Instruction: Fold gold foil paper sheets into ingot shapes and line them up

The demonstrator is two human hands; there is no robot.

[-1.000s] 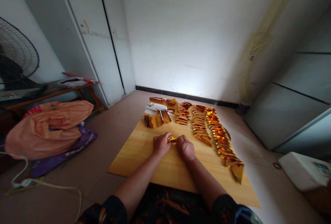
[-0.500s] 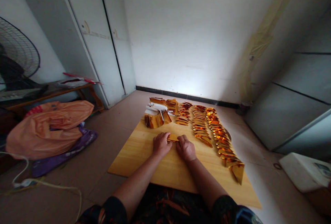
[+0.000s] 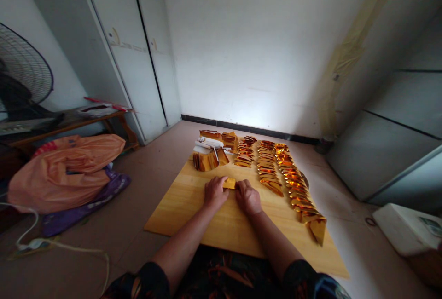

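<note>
A small piece of gold foil paper is held between both hands above the middle of the wooden board. My left hand grips its left end, and my right hand pinches the right end. Long rows of folded gold foil pieces overlap one another on the board's right side. Beyond my hands, loose gold sheets stand curved beside a white bundle at the far left corner.
A peach plastic bag lies on a purple bag at the left, near a bench and a fan. A pale cord crosses the floor. A white box sits at the right.
The foil piece between my hands shows a flatter, more upright face and looks narrower. My right hand has shifted very slightly; the rows and the stack are unchanged.
</note>
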